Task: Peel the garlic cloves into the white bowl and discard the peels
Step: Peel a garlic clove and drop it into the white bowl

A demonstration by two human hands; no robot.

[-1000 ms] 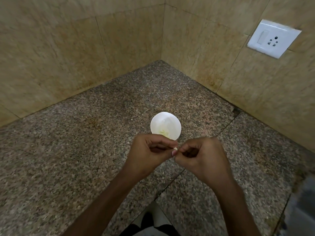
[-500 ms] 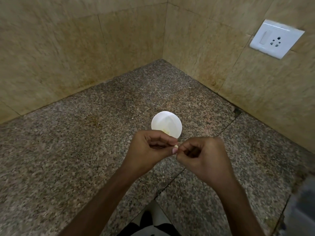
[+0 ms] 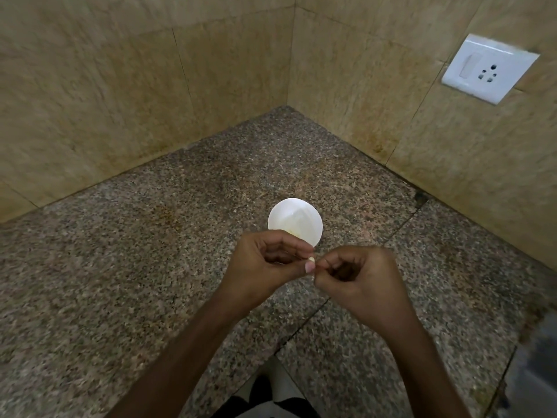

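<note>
Garlic clove (image 3: 311,260) between left hand (image 3: 265,268) and right hand (image 3: 363,282), near white bowl (image 3: 287,208).

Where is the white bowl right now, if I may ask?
In the head view, the white bowl sits mid-frame on the granite counter, just beyond the left hand.

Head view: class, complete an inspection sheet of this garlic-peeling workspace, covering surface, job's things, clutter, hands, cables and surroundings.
Surface: speckled granite countertop, seams between slabs.
Job's things: white bowl on the counter just beyond the hands, yellowish bits inside; garlic clove held between the hands.
Clutter: nothing seen.
Hands: left hand pinches the clove; right hand pinches it from the other side.
Cables: nothing seen.
Surroundings: beige tiled walls meeting in a corner; white switch-and-socket plate on the right wall.
</note>
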